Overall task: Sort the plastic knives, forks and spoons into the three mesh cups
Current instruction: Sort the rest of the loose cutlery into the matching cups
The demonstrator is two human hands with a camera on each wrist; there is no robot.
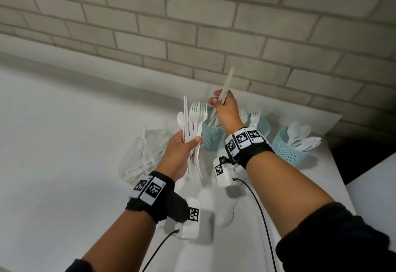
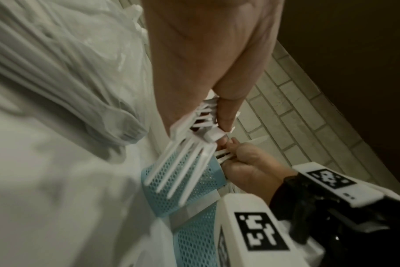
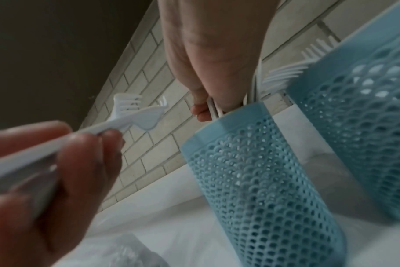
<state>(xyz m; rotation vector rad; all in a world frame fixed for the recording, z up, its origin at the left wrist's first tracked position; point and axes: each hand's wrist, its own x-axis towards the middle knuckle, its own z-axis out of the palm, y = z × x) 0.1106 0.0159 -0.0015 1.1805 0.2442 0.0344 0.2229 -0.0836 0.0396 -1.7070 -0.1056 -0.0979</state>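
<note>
**Knives over the left cup, a mixed bundle in the other hand**

The right hand [image 1: 225, 111] grips thin white knives [image 1: 226, 85] above the left mesh cup [image 1: 211, 136]; how many knives I cannot tell. This hand hides most of that cup's mouth and part of the middle mesh cup [image 1: 260, 125], where forks stand. The right mesh cup [image 1: 288, 150] holds spoons. The left hand [image 1: 182, 149] closes around a bundle of cutlery [image 1: 194, 121] with forks, a spoon and a knife, held near the left cup. A plastic bag [image 1: 141, 156] lies on the white bench [image 1: 64, 143] at the left, its content unclear. One spoon [image 1: 228, 215] lies on the bench nearer, partly blurred.
</note>
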